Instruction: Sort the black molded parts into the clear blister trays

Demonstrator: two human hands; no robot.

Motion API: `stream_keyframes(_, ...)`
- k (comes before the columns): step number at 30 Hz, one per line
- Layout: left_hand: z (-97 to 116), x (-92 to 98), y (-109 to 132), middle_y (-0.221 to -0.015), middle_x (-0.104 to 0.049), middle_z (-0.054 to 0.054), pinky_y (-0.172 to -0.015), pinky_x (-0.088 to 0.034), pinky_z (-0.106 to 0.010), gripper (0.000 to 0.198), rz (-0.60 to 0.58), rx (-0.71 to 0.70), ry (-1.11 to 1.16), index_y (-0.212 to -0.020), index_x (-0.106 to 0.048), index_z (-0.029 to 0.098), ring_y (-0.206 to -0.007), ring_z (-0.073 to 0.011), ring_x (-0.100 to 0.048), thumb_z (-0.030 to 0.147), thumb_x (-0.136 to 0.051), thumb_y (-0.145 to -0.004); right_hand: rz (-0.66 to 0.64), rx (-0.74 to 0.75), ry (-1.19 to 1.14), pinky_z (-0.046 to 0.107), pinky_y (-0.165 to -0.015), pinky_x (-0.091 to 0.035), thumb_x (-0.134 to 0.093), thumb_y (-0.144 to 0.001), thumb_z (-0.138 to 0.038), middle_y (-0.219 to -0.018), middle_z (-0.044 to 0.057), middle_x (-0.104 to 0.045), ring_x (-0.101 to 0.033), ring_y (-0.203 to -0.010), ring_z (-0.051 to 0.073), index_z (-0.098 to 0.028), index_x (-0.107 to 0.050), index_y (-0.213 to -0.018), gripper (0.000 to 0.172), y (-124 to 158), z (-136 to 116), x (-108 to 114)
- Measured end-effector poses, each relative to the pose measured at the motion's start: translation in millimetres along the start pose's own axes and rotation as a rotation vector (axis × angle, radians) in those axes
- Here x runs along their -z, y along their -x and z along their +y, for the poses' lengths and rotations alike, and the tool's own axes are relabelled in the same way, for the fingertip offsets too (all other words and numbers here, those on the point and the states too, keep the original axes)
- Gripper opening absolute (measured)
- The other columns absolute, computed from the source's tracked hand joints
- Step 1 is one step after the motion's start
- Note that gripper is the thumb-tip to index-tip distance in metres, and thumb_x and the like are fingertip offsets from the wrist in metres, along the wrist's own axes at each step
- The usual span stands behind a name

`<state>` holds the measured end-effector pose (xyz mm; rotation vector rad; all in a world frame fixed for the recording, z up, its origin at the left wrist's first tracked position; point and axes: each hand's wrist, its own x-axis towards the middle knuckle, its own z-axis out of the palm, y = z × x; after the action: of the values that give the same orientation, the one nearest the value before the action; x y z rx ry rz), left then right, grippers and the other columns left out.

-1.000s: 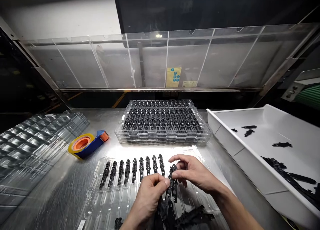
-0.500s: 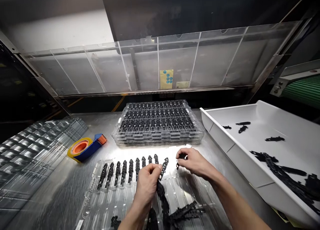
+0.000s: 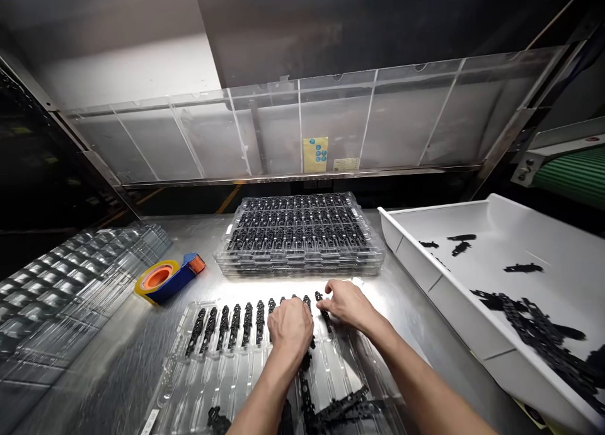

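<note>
Both of our hands work over the clear moulded plastic tray [image 3: 203, 384] lying at the near edge of the brushed metal counter [image 3: 118, 353]. Our left hand [image 3: 290, 324] lies knuckles up with its fingers curled down onto the tray's far row. They are hidden, so we cannot tell whether they grip anything. Our right hand [image 3: 347, 304] is spread rather than clenched, fingertips pressing one slim black plastic strip [image 3: 327, 318] at the right end of the row of like strips [image 3: 222, 326]. These sit side by side, each in its own pocket, which we judge keeps them apart. Some loose black strips [image 3: 340, 410] lie heaped on the tray's near right part, close to hand.

Toward the far edge sits a stack of filled clear trays [image 3: 302, 233]. A white open bin [image 3: 425, 265] lines the right edge, empty clear trays [image 3: 57, 284] line the left, and a yellow-and-blue tape dispenser [image 3: 167, 277] lies left of the filled stack. Bare counter shows left of our tray and in front of the filled stack. The bin wall crowds the right.
</note>
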<state>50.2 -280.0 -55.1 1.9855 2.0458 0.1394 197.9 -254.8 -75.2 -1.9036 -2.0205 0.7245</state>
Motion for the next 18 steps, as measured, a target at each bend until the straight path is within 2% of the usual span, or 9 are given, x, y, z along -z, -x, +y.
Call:
stream_keyframes(2, -1, 1.6, 2, -0.082, -0.071, -0.018, -0.067, -0.045, -0.038, 0.03, -0.015, -0.047, -0.011, -0.083, -0.07, 0.015, -0.078, -0.0319, -0.067, 0.024, -0.042, -0.084, -0.002, 0.041, 0.004, 0.027, -0.064, -0.04, -0.065, -0.076, -0.03, -0.087, 0.009, -0.07, -0.064, -0.084, 0.024, -0.017, -0.063, -0.106, 0.033, 5, 0, -1)
stream_keyframes(4, -3, -0.2, 3, -0.083, -0.072, -0.017, -0.068, -0.045, -0.04, 0.024, -0.027, -0.085, 0.0, -0.089, -0.07, 0.017, -0.08, -0.0328, -0.067, 0.021, -0.048, -0.078, -0.015, 0.085, 0.009, 0.028, -0.067, -0.042, -0.064, -0.075, -0.024, -0.091, 0.008, -0.071, -0.064, -0.086, 0.024, -0.02, -0.064, -0.108, 0.034, 8, 0, -3)
stream_keyframes(9, -6, -9.4, 3, -0.082, -0.07, -0.019, -0.069, -0.043, -0.045, 0.021, -0.002, -0.101, 0.122, -0.09, -0.068, 0.014, -0.08, -0.0373, -0.065, 0.02, -0.054, -0.075, 0.006, 0.141, 0.018, 0.034, -0.076, -0.043, -0.06, -0.08, -0.027, -0.101, 0.012, -0.069, -0.062, -0.096, 0.029, -0.021, -0.065, -0.112, 0.033, 12, -1, -7)
stream_keyframes(11, -10, -8.2, 4, -0.077, -0.069, -0.016, -0.066, -0.043, -0.042, 0.021, 0.002, -0.076, 0.234, -0.09, -0.068, 0.014, -0.073, -0.0332, -0.064, 0.023, -0.054, -0.077, 0.019, 0.148, -0.008, 0.035, -0.076, -0.044, -0.06, -0.081, -0.028, -0.099, 0.012, -0.069, -0.062, -0.094, 0.028, -0.02, -0.064, -0.113, 0.033, 17, 0, -4)
stream_keyframes(14, -17, -1.0, 5, -0.066, -0.064, -0.007, -0.055, -0.042, -0.032, 0.025, -0.009, -0.027, 0.475, -0.086, -0.066, 0.016, -0.058, -0.0219, -0.058, 0.035, -0.049, -0.084, 0.03, 0.168, -0.094, 0.032, -0.074, -0.046, -0.053, -0.088, -0.035, -0.096, 0.007, -0.068, -0.063, -0.087, 0.022, -0.021, -0.062, -0.115, 0.032, 34, -4, 2)
stream_keyframes(16, -19, 3.0, 4, -0.068, -0.06, -0.003, -0.056, -0.041, -0.027, 0.032, 0.021, -0.019, 0.65, -0.082, -0.063, 0.018, -0.06, -0.0171, -0.054, 0.045, -0.046, -0.086, -0.058, 0.194, -0.299, 0.026, -0.067, -0.047, -0.047, -0.091, -0.042, -0.091, 0.003, -0.068, -0.063, -0.077, 0.017, -0.022, -0.062, -0.112, 0.033, 49, -11, 4)
stream_keyframes(18, -19, 3.9, 3, -0.071, -0.057, -0.001, -0.06, -0.041, -0.025, 0.036, 0.067, -0.019, 0.8, -0.081, -0.06, 0.018, -0.066, -0.0146, -0.051, 0.051, -0.046, -0.086, -0.205, 0.187, -0.592, 0.023, -0.055, -0.046, -0.048, -0.09, -0.042, -0.081, 0.0, -0.066, -0.061, -0.064, 0.013, -0.021, -0.064, -0.102, 0.03, 62, -17, 2)
